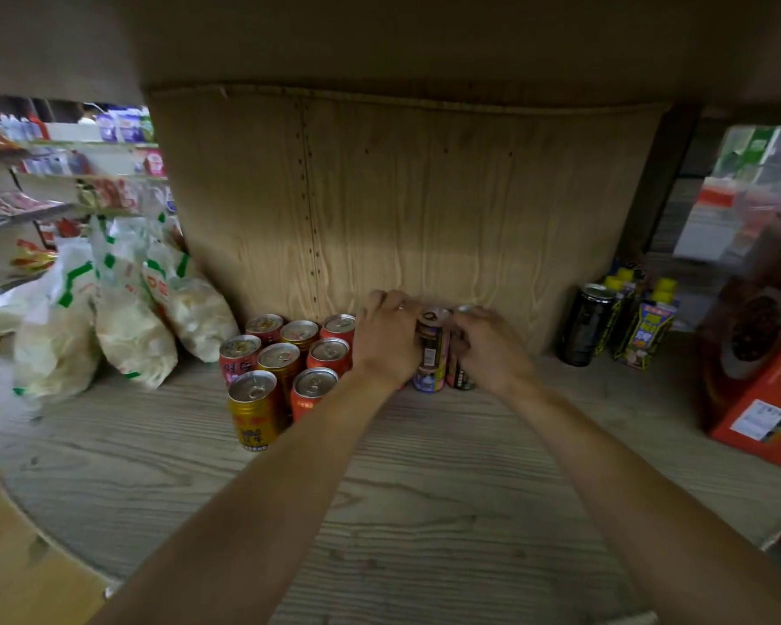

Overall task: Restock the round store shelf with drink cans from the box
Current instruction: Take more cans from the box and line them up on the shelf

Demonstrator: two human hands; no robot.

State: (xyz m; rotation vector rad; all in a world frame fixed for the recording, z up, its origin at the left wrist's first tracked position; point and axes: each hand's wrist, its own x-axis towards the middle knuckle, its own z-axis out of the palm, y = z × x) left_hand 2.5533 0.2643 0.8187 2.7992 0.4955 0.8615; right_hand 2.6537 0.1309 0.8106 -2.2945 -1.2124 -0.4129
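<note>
On the round wooden shelf (424,512), several red and gold drink cans (285,363) stand in rows against the curved wooden core (424,209). To their right stand dark slim cans (431,354). My left hand (386,340) reaches over the cans at the left of the dark ones, its fingers curled over can tops near the core. My right hand (488,349) grips another dark can (463,381) just right of the middle one. The box is not in view.
White snack bags (122,309) lean at the left of the shelf. A tall black can (585,324) and yellow-capped drink pouches (645,327) stand at the right. A red carton (758,376) sits at the far right. Store shelves show behind.
</note>
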